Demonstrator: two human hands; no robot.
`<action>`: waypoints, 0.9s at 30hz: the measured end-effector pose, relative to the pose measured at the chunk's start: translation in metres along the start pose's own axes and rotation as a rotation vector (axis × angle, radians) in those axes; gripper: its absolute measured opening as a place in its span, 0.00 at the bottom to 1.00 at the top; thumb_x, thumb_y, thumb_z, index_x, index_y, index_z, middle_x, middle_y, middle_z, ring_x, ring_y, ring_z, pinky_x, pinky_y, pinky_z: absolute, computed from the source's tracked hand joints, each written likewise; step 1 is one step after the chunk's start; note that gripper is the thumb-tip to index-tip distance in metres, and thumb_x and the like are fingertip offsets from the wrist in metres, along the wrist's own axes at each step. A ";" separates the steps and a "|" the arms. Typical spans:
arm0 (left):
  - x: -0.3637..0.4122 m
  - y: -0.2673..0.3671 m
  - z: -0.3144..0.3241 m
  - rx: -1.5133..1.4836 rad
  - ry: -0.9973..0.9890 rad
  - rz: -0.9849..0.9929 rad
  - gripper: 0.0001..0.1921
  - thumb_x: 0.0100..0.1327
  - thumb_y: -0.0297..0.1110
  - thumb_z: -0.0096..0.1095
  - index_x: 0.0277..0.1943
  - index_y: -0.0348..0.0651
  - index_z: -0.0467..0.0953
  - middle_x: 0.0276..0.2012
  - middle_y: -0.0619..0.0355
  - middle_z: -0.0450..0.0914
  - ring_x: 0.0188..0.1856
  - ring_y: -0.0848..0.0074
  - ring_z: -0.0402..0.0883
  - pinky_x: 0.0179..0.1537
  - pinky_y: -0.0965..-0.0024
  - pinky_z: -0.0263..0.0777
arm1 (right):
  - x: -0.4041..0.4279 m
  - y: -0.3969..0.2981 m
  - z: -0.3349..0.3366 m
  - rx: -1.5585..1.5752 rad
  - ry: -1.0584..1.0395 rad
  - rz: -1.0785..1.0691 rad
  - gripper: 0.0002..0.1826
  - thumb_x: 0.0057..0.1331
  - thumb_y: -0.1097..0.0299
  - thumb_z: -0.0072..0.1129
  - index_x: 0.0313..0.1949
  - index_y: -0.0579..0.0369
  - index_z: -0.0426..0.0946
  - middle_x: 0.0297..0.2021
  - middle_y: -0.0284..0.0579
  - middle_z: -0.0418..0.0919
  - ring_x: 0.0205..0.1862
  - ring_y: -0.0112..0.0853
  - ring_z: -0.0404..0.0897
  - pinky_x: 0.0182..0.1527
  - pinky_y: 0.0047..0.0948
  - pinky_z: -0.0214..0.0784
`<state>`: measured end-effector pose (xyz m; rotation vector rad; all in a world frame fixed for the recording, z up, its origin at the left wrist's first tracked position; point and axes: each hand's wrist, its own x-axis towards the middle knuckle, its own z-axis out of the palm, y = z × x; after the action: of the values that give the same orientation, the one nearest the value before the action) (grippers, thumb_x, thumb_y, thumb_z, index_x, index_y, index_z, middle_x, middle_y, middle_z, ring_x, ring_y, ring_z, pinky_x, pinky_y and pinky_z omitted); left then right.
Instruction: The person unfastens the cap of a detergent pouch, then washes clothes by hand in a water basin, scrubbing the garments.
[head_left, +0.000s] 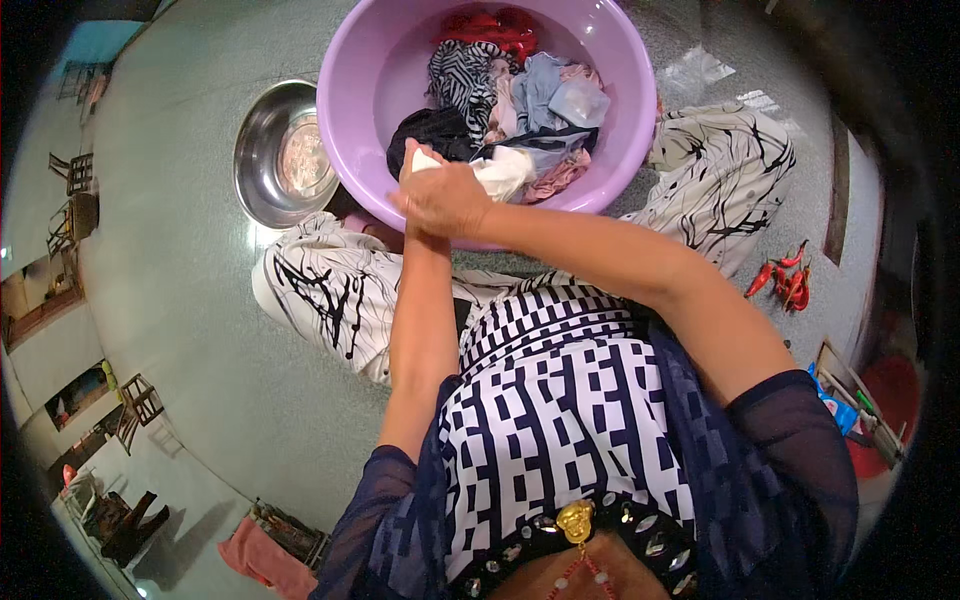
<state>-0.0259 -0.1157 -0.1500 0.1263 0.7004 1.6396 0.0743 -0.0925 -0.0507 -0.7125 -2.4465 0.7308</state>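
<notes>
A purple plastic basin (352, 142) stands before me, with several wet clothes lying in it. My right hand (448, 199) is closed on a white cloth (506, 172) at the basin's near left edge. Beneath it, my left hand (414, 166) is largely covered, with the cloth's end at its fingers; both hands touch. Around them lie a black garment (431, 131), a black-and-white striped cloth (461, 79), a red cloth (491, 30), a grey-blue cloth (536, 82) and pink cloths (559, 178). A pale translucent item (581, 103) rests on the heap.
A steel bowl (259, 161) stands left of the basin. Red chilli peppers (787, 283) lie on the floor at right, and clear plastic wrapping (697, 67) beyond the basin. My patterned trouser legs flank the basin. Wooden chairs (141, 399) stand far left.
</notes>
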 end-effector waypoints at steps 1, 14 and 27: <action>0.000 0.006 -0.012 -0.250 -0.418 -0.285 0.17 0.62 0.49 0.46 0.30 0.44 0.73 0.31 0.58 0.74 0.33 0.74 0.74 0.33 0.69 0.69 | 0.007 0.003 0.002 -0.178 -0.143 -0.009 0.12 0.52 0.59 0.50 0.27 0.53 0.74 0.22 0.46 0.76 0.24 0.41 0.77 0.24 0.36 0.70; -0.006 0.003 0.014 -0.360 -0.279 -0.174 0.13 0.62 0.44 0.43 0.30 0.47 0.72 0.32 0.58 0.77 0.35 0.67 0.76 0.40 0.64 0.70 | -0.002 -0.002 -0.024 0.041 -0.086 0.110 0.10 0.52 0.65 0.46 0.21 0.51 0.75 0.23 0.49 0.77 0.27 0.43 0.78 0.27 0.41 0.69; 0.013 -0.003 0.007 0.082 0.415 0.045 0.18 0.65 0.45 0.42 0.43 0.36 0.68 0.38 0.53 0.76 0.37 0.68 0.78 0.40 0.64 0.74 | 0.008 0.080 -0.001 0.935 -0.104 0.702 0.13 0.61 0.59 0.46 0.40 0.51 0.74 0.37 0.42 0.75 0.40 0.32 0.73 0.41 0.31 0.65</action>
<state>-0.0231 -0.1011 -0.1497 -0.1458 1.0871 1.6978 0.0963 -0.0300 -0.0960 -1.1086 -1.5588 2.0035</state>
